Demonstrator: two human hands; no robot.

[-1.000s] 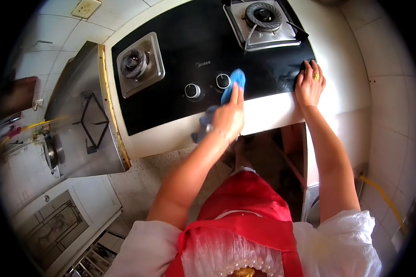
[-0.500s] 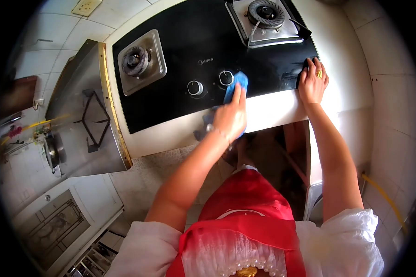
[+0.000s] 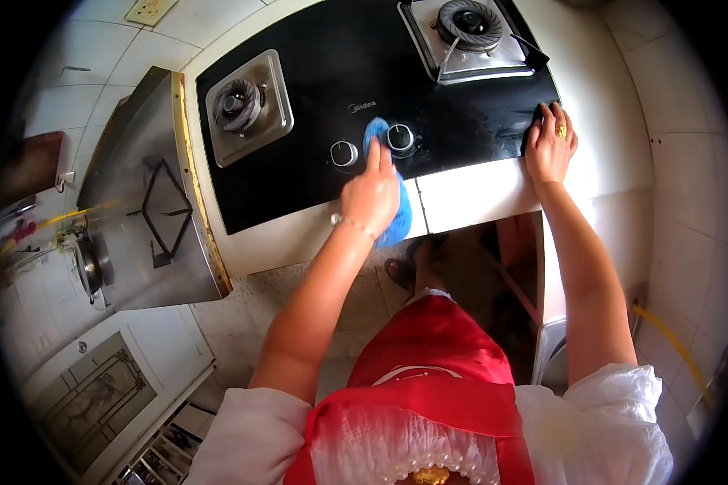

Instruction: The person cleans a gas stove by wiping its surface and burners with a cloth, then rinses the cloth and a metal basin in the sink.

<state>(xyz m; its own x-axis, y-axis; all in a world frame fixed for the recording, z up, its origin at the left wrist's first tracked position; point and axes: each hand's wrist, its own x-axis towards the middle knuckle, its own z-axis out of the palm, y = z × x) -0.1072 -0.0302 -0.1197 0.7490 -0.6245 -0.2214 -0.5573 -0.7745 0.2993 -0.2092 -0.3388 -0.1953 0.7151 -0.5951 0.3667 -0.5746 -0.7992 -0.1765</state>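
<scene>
A blue cloth (image 3: 396, 217) is under my left hand (image 3: 370, 192), whose fingers press its upper end onto the black glass stove top (image 3: 315, 81) between the left knob (image 3: 344, 153) and the right knob (image 3: 400, 137). The rest of the cloth hangs over the white front edge of the counter. My right hand (image 3: 551, 145), with a gold ring, lies on the right front corner of the stove, fingers slightly apart and holding nothing.
The left burner (image 3: 237, 106) has no pan support on it. The right burner (image 3: 469, 26) is at the top. A metal panel (image 3: 129, 210) with a black rack (image 3: 167, 212) stands at the left. Below the counter is an open cabinet (image 3: 519, 255).
My left hand and the cloth have moved left, from the right side of the right knob to the gap between the knobs. My right hand stays at the stove's corner.
</scene>
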